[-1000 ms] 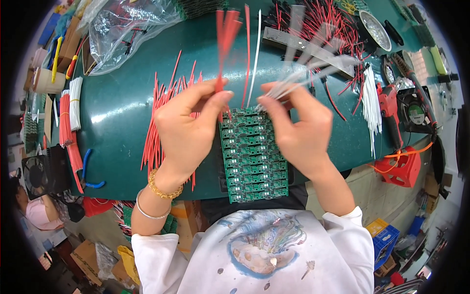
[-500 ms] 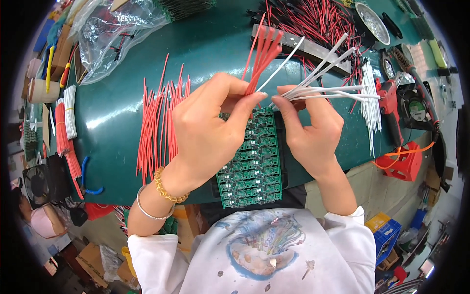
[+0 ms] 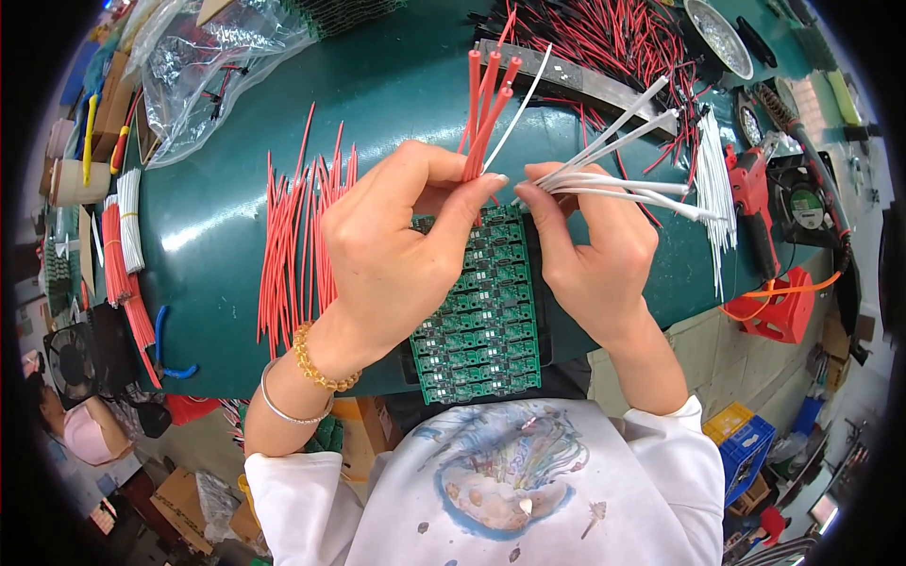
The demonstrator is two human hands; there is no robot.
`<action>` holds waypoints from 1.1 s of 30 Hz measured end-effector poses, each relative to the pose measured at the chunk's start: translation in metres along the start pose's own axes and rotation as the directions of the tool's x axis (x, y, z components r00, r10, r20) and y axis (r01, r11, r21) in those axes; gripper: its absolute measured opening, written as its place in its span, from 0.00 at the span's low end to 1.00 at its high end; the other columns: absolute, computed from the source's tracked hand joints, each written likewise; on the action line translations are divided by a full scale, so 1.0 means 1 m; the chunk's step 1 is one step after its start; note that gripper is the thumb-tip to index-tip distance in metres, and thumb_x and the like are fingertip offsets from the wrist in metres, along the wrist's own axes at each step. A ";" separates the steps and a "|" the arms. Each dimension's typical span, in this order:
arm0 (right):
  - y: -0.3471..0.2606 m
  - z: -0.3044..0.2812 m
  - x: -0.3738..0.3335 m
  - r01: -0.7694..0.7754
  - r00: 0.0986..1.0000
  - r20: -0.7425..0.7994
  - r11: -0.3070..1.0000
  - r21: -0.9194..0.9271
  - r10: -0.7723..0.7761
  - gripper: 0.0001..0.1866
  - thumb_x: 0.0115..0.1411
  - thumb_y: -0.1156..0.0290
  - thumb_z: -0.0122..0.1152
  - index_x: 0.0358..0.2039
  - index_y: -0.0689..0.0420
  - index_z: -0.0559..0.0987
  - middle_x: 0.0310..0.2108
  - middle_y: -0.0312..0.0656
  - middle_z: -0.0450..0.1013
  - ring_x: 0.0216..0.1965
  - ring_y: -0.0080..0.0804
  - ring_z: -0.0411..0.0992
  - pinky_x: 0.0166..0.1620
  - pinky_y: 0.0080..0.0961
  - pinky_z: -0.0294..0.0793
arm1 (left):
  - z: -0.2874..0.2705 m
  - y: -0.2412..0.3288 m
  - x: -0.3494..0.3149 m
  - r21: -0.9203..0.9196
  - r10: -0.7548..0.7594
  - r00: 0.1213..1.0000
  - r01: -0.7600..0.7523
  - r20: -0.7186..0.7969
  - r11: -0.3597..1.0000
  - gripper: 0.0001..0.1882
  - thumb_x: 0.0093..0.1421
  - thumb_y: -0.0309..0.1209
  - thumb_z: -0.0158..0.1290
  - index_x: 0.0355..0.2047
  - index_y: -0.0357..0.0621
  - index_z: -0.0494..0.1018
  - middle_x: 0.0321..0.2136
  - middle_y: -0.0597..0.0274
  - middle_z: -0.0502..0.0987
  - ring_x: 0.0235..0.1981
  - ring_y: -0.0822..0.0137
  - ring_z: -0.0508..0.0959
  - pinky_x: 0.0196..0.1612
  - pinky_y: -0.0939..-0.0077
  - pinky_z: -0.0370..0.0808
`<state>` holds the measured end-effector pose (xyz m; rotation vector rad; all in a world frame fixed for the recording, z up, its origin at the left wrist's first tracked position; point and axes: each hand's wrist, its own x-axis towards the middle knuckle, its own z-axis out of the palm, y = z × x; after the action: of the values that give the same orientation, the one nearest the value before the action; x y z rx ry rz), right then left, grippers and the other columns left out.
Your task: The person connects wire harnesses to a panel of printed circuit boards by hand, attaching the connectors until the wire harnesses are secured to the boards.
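Note:
My left hand (image 3: 401,236) pinches a small bunch of red wires (image 3: 487,108) between thumb and forefinger, their cut ends fanned upward. One white wire (image 3: 521,106) slants up beside them, its lower end at the left fingertips. Several white wires (image 3: 618,179) spread up and rightward from the closed fingers of my right hand (image 3: 596,250). The two thumbs are close together but apart. Below them lies a panel of green circuit boards (image 3: 479,325) at the table's near edge, its upper left part hidden by my left hand.
Loose red wires (image 3: 288,250) lie left of my left hand; white wires (image 3: 715,189) lie to the right. A metal bar (image 3: 590,85) stands before a heap of red and black wires (image 3: 604,42). A red tool (image 3: 752,189) and a small fan (image 3: 802,203) sit at the right.
The red bunch has tilted more upright and its ends have spread slightly. The white wires in my right hand have dipped a little. Both hands keep their grip.

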<state>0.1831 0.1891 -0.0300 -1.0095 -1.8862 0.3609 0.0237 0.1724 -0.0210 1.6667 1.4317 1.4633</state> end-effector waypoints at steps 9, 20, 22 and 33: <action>0.001 0.000 0.000 0.032 0.999 -0.007 0.999 -0.006 -0.032 0.08 0.48 0.83 0.64 0.30 0.64 0.76 0.25 0.44 0.73 0.23 0.38 0.70 0.26 0.31 0.69 | 0.000 0.004 0.001 0.038 0.026 0.999 -0.028 0.040 0.999 0.06 0.50 0.21 0.62 0.28 0.36 0.76 0.21 0.58 0.78 0.21 0.70 0.80 0.24 0.79 0.75; 0.002 0.005 0.000 0.055 0.998 -0.032 0.998 -0.028 -0.056 0.09 0.47 0.83 0.65 0.29 0.63 0.75 0.22 0.42 0.71 0.21 0.37 0.68 0.24 0.30 0.67 | -0.022 0.014 0.001 -0.138 -0.222 0.974 0.225 0.036 0.965 0.03 0.56 0.19 0.57 0.32 0.31 0.76 0.24 0.60 0.79 0.23 0.74 0.79 0.24 0.84 0.73; 0.003 0.005 -0.001 0.055 0.998 -0.019 0.998 -0.024 -0.056 0.09 0.47 0.83 0.66 0.29 0.63 0.76 0.22 0.42 0.71 0.21 0.37 0.68 0.24 0.30 0.67 | -0.038 0.023 0.002 -0.128 -0.273 0.961 0.278 0.052 0.952 0.04 0.56 0.20 0.57 0.32 0.31 0.76 0.24 0.62 0.78 0.22 0.76 0.78 0.24 0.85 0.73; -0.008 -0.012 0.007 -0.398 0.904 -0.058 0.883 0.249 0.423 0.03 0.54 0.79 0.63 0.30 0.64 0.79 0.22 0.39 0.76 0.21 0.21 0.72 0.27 0.18 0.70 | -0.059 0.023 -0.012 -0.236 -0.401 0.915 0.398 0.037 0.886 0.03 0.56 0.20 0.58 0.30 0.32 0.75 0.23 0.63 0.77 0.22 0.77 0.77 0.23 0.85 0.73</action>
<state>0.1873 0.1874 -0.0150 -1.2393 -1.4782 0.7417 -0.0203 0.1380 0.0121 1.1337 1.4352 1.3458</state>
